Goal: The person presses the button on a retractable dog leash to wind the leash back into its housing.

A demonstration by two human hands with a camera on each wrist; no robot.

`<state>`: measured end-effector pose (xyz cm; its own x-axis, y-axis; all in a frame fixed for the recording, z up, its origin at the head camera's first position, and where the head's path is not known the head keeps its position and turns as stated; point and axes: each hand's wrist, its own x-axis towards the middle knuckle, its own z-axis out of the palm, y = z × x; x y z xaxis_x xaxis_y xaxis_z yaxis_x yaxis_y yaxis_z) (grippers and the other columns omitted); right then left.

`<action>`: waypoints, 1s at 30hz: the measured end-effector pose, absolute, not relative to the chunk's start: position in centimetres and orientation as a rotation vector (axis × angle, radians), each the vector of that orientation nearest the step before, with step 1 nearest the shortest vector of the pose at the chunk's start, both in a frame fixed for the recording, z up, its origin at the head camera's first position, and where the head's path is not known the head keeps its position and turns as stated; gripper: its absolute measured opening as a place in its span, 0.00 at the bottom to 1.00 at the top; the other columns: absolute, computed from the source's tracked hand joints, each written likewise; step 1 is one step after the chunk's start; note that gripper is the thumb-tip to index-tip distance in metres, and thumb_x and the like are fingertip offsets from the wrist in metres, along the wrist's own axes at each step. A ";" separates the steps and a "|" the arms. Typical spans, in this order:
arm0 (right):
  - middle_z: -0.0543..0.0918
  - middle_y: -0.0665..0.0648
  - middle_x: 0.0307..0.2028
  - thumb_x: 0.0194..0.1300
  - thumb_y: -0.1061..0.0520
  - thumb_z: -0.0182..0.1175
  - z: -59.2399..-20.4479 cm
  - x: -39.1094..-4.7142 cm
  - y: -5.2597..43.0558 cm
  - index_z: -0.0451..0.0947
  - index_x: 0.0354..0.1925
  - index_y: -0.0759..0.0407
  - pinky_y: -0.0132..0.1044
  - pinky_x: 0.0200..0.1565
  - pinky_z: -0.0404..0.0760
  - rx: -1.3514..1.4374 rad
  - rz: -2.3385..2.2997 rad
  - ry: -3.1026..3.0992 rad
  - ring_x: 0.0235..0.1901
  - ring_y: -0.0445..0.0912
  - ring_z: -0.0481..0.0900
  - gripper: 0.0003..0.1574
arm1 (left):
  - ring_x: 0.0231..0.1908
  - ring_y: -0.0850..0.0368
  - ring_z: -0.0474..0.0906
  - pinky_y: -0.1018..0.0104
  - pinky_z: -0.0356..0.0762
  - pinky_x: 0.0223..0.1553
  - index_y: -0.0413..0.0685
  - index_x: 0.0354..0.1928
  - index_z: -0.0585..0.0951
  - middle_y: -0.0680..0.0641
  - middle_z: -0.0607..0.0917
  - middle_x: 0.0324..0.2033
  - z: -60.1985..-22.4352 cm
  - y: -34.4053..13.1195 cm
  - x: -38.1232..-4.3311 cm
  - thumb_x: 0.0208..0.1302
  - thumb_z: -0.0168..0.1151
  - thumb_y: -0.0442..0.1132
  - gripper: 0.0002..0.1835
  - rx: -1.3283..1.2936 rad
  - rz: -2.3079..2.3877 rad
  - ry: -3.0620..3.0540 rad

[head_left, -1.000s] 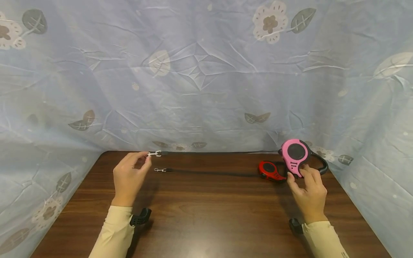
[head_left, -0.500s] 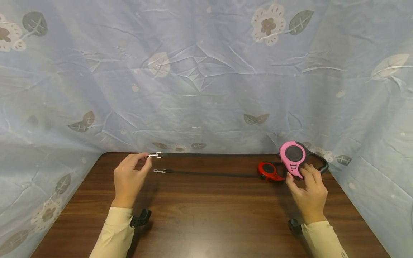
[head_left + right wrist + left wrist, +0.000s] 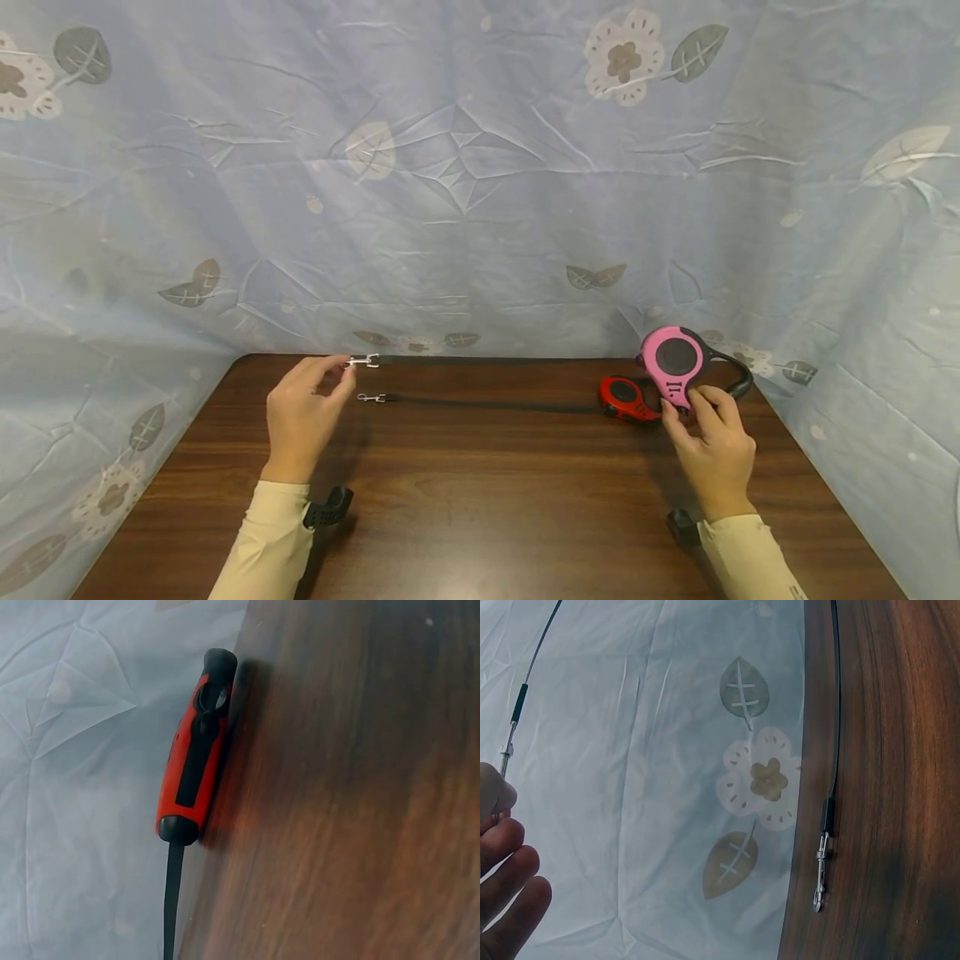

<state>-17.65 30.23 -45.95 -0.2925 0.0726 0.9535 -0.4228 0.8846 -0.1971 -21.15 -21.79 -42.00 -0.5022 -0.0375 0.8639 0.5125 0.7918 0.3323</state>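
In the head view, my left hand (image 3: 300,421) pinches the metal clip (image 3: 366,360) of a pink retractable dog leash (image 3: 663,358) between thumb and forefinger. Its other fingers spread loosely in the left wrist view. At the right, my right hand (image 3: 716,454) grips the lower part of the leash's pink and black casing, held up off the table. The thin black strap (image 3: 487,360) runs between both hands. A red retractable dog leash (image 3: 622,390) lies below, partly behind the pink casing. Neither the right hand nor the pink leash shows in the right wrist view.
Stretched leftward along the brown wooden table (image 3: 480,500) is the red leash's strap (image 3: 487,404), ending in a metal clip (image 3: 821,870). A pale blue flowered cloth (image 3: 465,250) hangs behind the table and along its sides.
My right hand has shifted slightly left with the pink casing, after dipping a little. My left hand and the clip have moved slightly right. The red leash stays in place.
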 end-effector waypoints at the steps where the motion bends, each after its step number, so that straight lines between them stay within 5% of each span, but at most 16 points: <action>1: 0.84 0.66 0.38 0.70 0.40 0.62 -45.9 -17.6 30.2 0.86 0.39 0.69 0.35 0.25 0.72 0.268 0.487 -1.815 0.25 0.54 0.79 0.31 | 0.29 0.52 0.84 0.63 0.75 0.34 0.42 0.38 0.89 0.47 0.88 0.29 -42.0 -21.8 -21.2 0.59 0.70 0.32 0.05 -0.358 -0.705 -1.996; 13: 0.84 0.67 0.38 0.66 0.43 0.63 -45.8 -17.6 30.1 0.87 0.39 0.70 0.32 0.28 0.71 0.270 0.488 -1.813 0.25 0.54 0.80 0.29 | 0.28 0.52 0.84 0.61 0.76 0.33 0.43 0.38 0.90 0.48 0.88 0.29 -41.9 -21.4 -20.8 0.59 0.71 0.31 0.06 -0.374 -0.714 -2.026; 18: 0.84 0.66 0.38 0.67 0.42 0.63 -45.7 -17.4 29.9 0.87 0.40 0.69 0.21 0.29 0.75 0.272 0.476 -1.847 0.23 0.52 0.82 0.29 | 0.29 0.52 0.84 0.60 0.75 0.31 0.42 0.39 0.90 0.46 0.89 0.30 -41.9 -21.4 -20.7 0.60 0.71 0.34 0.06 -0.373 -0.687 -2.057; 25: 0.84 0.66 0.38 0.67 0.43 0.62 -45.6 -17.3 29.7 0.87 0.40 0.69 0.38 0.22 0.76 0.278 0.465 -1.849 0.22 0.52 0.81 0.28 | 0.29 0.53 0.84 0.60 0.77 0.27 0.42 0.39 0.90 0.46 0.89 0.30 -41.8 -21.4 -20.7 0.62 0.71 0.36 0.06 -0.385 -0.670 -2.060; 30: 0.84 0.65 0.38 0.67 0.41 0.62 -45.7 -17.3 29.5 0.87 0.40 0.69 0.34 0.22 0.77 0.283 0.467 -1.860 0.21 0.51 0.81 0.29 | 0.29 0.55 0.84 0.61 0.77 0.28 0.43 0.39 0.90 0.48 0.88 0.30 -41.8 -21.3 -20.6 0.62 0.71 0.36 0.06 -0.399 -0.653 -2.053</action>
